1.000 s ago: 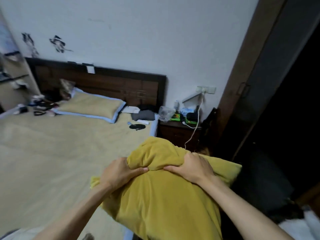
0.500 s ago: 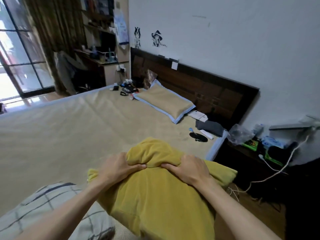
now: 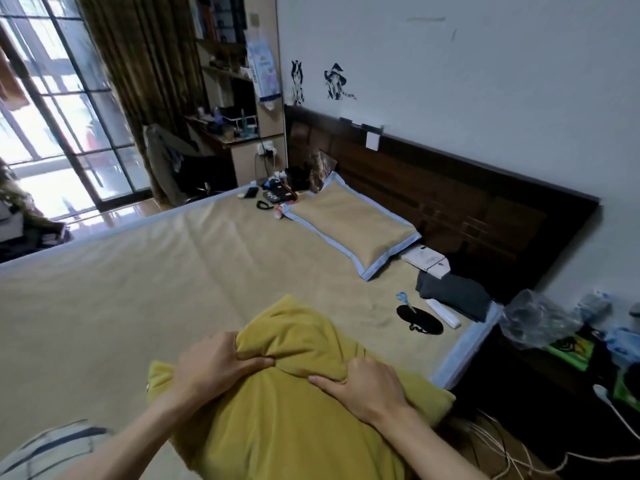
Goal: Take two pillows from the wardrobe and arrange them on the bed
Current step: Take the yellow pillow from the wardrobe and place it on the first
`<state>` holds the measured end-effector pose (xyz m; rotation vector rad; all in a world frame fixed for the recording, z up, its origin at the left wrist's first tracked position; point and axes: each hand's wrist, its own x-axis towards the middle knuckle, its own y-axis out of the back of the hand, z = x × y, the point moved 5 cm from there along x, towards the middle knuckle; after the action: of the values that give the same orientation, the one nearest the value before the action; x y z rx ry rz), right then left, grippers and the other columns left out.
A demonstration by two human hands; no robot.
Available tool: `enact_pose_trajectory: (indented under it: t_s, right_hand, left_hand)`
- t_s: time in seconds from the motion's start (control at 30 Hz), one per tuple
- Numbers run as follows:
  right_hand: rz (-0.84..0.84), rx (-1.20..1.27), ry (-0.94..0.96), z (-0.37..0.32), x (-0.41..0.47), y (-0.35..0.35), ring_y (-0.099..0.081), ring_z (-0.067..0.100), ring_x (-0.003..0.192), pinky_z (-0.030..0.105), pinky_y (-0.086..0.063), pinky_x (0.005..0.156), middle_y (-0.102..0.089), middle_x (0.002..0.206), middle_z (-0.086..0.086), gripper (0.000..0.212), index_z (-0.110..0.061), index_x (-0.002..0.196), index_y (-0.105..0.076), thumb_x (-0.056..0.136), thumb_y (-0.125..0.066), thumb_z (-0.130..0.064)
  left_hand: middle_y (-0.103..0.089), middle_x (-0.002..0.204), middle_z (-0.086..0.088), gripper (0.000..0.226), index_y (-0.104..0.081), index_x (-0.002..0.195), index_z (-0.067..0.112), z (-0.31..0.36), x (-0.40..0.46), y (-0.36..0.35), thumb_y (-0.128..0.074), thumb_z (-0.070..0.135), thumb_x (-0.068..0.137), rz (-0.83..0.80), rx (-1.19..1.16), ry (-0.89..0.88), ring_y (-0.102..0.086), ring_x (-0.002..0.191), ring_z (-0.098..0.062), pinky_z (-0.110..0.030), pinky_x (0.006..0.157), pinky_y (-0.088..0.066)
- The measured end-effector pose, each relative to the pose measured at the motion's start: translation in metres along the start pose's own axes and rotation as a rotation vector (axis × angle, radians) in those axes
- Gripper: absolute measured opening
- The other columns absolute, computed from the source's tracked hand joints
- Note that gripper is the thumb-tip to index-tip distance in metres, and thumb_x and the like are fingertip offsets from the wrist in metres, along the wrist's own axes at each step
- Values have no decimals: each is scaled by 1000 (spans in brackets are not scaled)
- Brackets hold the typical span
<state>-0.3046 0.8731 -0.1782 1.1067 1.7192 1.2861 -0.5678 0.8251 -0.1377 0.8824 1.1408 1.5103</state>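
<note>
Head view. Yellow pillow is carried low in front of the body, over the near edge of the bed. Left hand is clenched into a bunched fold near the pillow's top edge; right hand grasps the same edge just beside it, fingers pressed into the fabric. Both hands sit on the pillow's far end, so its bulk hangs back toward the body.

The blue-trimmed pillow already lies at the headboard, ahead and to the right, long axis along the headboard. The free stretch beside it, toward the near corner, carries scissors, a dark eye mask and a grey folded cloth.

Judgement: the landing spot lies forward-right, nearer the right hand. The held pillow's long axis looks roughly crosswise; whether it needs turning, cannot tell.
</note>
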Motion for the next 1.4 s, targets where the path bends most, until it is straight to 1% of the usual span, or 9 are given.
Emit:
enact_pose_trajectory:
  t_s: [0.2, 0.37, 0.53, 0.67, 0.83, 1.13, 1.27, 1.33, 1.4]
  right_hand:
    - [24, -17, 86, 3, 61, 18, -67, 31, 76, 38, -46, 61, -68, 76, 7, 89, -19, 60, -52, 63, -24, -103]
    - [87, -52, 97, 10, 125, 55, -53, 23, 55, 35, -35, 51, -48, 54, -3, 85, -18, 52, -45, 69, -31, -100]
    - [233, -82, 43, 21, 225, 111, -50, 23, 54, 35, -36, 51, -48, 55, -3, 86, -18, 53, -48, 71, -29, -100]
    - [309, -98, -65, 34, 295, 147, -53, 24, 56, 35, -36, 52, -45, 53, -4, 85, -19, 53, -46, 69, -27, -101]
    - [294, -75, -159, 55, 347, 156, -57, 24, 59, 35, -38, 52, -45, 54, -4, 82, -21, 54, -42, 68, -28, -101]
    - [164, -58, -120, 76, 432, 108, -50, 21, 51, 34, -31, 45, -52, 56, -1, 89, -19, 55, -49, 63, -27, -105]
    - [-24, 46, -20, 81, 497, 62, -58, 21, 58, 36, -44, 54, -59, 61, -1, 90, -17, 58, -55, 63, -32, -104]
    - [-121, 95, 34, 83, 538, 41, -60, 21, 64, 36, -44, 57, -63, 67, 1, 89, -17, 60, -54, 62, -33, -103]
    - [-172, 161, 43, 97, 578, 30, -62, 24, 70, 36, -46, 61, -67, 78, 4, 90, -16, 64, -56, 61, -34, -103]
  left_hand:
    - [-70, 76, 11, 87, -65, 85, 28, -1, 45, 8, -41, 105, 52, -3, -32, 53, -69, 76, -17, -35, 63, -56]
    - [-75, 85, 9, 85, -68, 93, 28, 11, 123, 30, -49, 102, 55, -12, -48, 14, -71, 81, -17, -39, 73, -59]
    - [-69, 71, 10, 80, -64, 79, 26, 31, 252, 71, -50, 101, 55, 105, -49, -106, -65, 65, -11, -34, 60, -58]
    - [-62, 63, 13, 77, -56, 71, 31, 47, 352, 95, -44, 104, 53, 153, -73, -228, -56, 55, -2, -25, 44, -40]
    - [-64, 70, 13, 87, -59, 79, 30, 62, 429, 89, -39, 109, 49, 110, -115, -300, -57, 61, -3, -29, 50, -44]
    - [-71, 79, 10, 90, -69, 96, 28, 34, 473, 39, -43, 104, 55, -21, -117, -96, -66, 73, -16, -37, 63, -55]
    - [-72, 81, 10, 84, -69, 91, 29, 15, 494, 15, -42, 102, 58, -24, -83, 25, -68, 75, -17, -36, 63, -55]
    - [-73, 87, 10, 80, -69, 93, 31, 13, 516, 11, -44, 100, 62, -26, -34, 97, -71, 84, -21, -37, 70, -57]
    - [-72, 86, 9, 75, -69, 93, 31, 23, 549, 13, -46, 97, 65, -10, 33, 145, -68, 80, -19, -34, 66, -52]
